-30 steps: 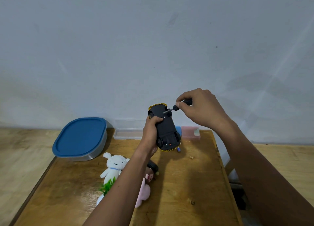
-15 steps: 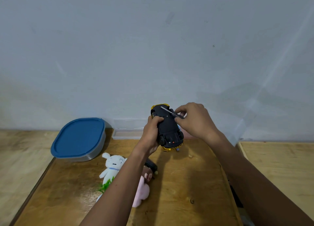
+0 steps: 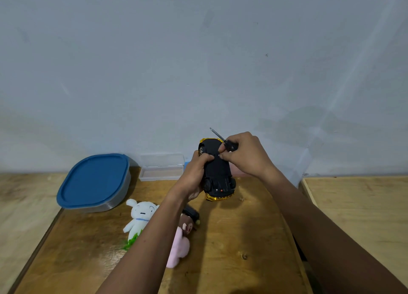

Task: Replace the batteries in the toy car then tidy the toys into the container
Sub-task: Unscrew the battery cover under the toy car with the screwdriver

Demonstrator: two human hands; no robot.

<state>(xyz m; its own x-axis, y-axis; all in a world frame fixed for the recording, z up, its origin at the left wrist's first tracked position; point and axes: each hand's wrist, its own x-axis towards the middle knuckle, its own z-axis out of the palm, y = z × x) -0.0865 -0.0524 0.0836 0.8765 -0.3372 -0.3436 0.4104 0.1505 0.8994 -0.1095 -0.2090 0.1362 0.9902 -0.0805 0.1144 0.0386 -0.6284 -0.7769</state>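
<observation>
The left hand (image 3: pixel 196 174) has its fingers curled around the side of an upturned black and gold toy car (image 3: pixel 217 172), held above the table's (image 3: pixel 231 249) far edge. The right hand (image 3: pixel 244 153) pinches the car's underside while gripping a screwdriver (image 3: pixel 223 139), tip angled up. A blue-lidded container (image 3: pixel 95 182) sits at the far left corner. A white plush (image 3: pixel 141 216) and a pink plush (image 3: pixel 180 245) lie mid-table.

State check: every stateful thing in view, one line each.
toy car: upside down, held off the table
left hand: gripping the car's side
right hand: holding the screwdriver, fingertips on the underside
screwdriver: tip off the car, pointing up and away
container: blue lid on
clear box: open
white plush: lying on the table
pink plush: lying, partly behind the forearm
</observation>
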